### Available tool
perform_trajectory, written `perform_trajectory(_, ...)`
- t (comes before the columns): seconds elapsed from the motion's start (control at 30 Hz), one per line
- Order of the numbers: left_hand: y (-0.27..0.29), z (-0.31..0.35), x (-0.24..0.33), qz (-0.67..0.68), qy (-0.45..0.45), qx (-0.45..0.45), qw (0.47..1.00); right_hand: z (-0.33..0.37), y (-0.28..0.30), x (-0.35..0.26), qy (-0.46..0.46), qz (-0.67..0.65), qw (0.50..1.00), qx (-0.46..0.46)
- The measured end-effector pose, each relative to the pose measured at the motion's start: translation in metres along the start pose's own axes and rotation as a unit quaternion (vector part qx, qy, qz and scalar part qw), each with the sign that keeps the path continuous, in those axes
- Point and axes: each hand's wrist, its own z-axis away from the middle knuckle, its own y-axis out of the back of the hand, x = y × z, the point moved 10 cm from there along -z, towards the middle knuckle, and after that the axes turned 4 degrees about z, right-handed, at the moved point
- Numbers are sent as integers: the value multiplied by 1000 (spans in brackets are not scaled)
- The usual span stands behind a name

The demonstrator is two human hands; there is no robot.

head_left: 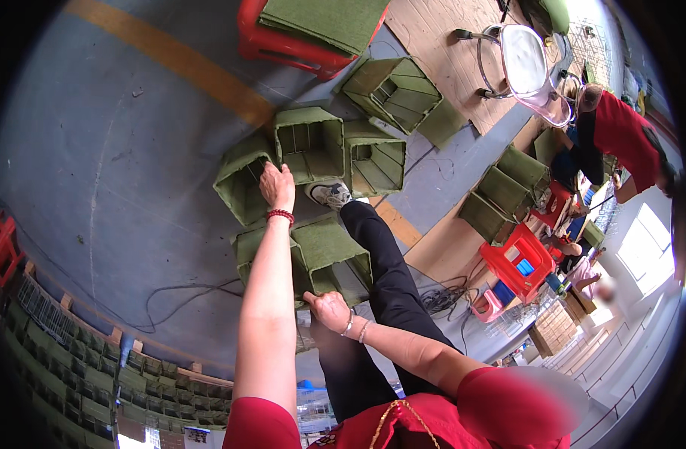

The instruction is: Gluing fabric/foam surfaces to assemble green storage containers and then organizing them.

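Several green felt-like open boxes, with thin frames showing inside, lie on the floor around my feet. My left hand (278, 185), a red bead bracelet at its wrist, reaches out and closes on the rim where a tilted box (242, 179) meets the upper box (310, 144). Closer in, my right hand (329, 310) pinches the lower rim of the near box (329, 243). Another box (244, 251) sits beside that one, partly behind my left forearm. To the right of the upper box stands one more box (376, 161). My fingertips are partly hidden by the rims.
A red stool (283, 56) bears stacked green panels (324, 22). A further box (395, 93) lies near cardboard sheeting. My shoe (329, 196) stands between boxes. Black cable (182, 292) crosses the floor. At right are a wheeled chair (524, 60), another red stool (519, 262) and a person in red (623, 138).
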Motion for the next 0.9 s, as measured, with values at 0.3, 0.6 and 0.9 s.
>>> perform_trajectory(0.3,116,5,-75,-79,-25,138,987,-1,-1,7,4,20,1000,18)
perform_trajectory(0.6,151,-31,-191,-107,90,117,983,-6,1,-4,15,20,1000,18)
perform_trajectory(0.9,163,29,36,-23,-265,238,934,-5,10,12,2,5,997,77)
